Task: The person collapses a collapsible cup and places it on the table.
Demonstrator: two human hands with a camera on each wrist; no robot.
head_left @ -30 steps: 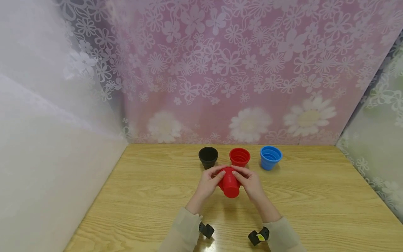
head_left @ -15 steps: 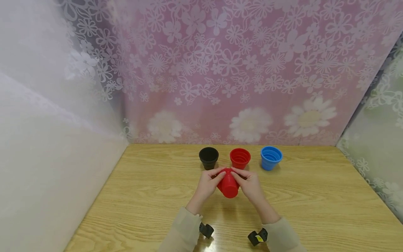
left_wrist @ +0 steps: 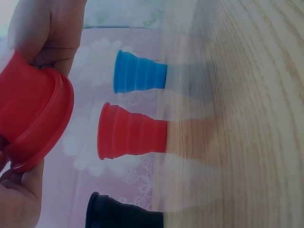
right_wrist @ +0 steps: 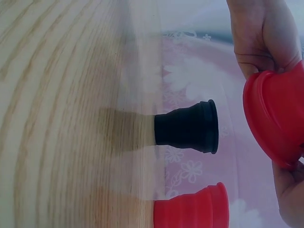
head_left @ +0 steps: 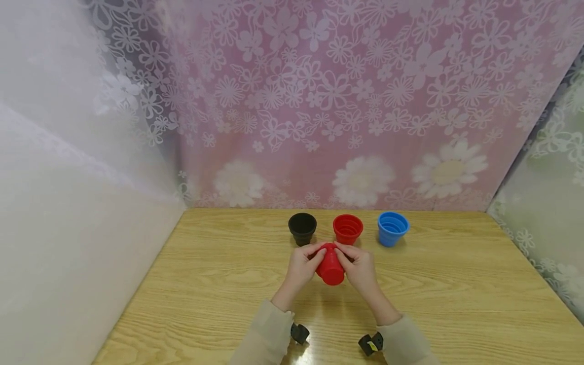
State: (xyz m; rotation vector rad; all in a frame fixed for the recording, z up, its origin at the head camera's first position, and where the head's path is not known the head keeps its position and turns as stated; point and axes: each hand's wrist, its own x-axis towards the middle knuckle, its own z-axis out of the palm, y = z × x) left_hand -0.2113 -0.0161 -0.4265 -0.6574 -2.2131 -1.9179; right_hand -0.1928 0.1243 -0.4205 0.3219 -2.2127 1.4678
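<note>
Between them, my left hand (head_left: 301, 266) and right hand (head_left: 362, 269) grip a red collapsible cup (head_left: 332, 271) by opposite sides. Its base tilts down toward me, and the thumbs press near its far end. Both wrist views show the cup held up off the table, its wide rim (left_wrist: 66, 109) pinched by fingers of each hand. Just beyond the hands a second red collapsible cup (head_left: 348, 228) stands upright. A black collapsible cup (head_left: 302, 230) is to its left and a blue one (head_left: 392, 230) to its right, both upright.
The wooden table (head_left: 219, 284) reaches back to a pink floral curtain (head_left: 292, 126). A pale wall (head_left: 82, 228) rises along the left side, and a floral sheet hangs at the right. Black wrist devices (head_left: 299, 333) sit near both cuffs.
The held red cup has shifted slightly left, and its flared side shows less at the right. My right hand has moved slightly inward. The standing cups have kept their places.
</note>
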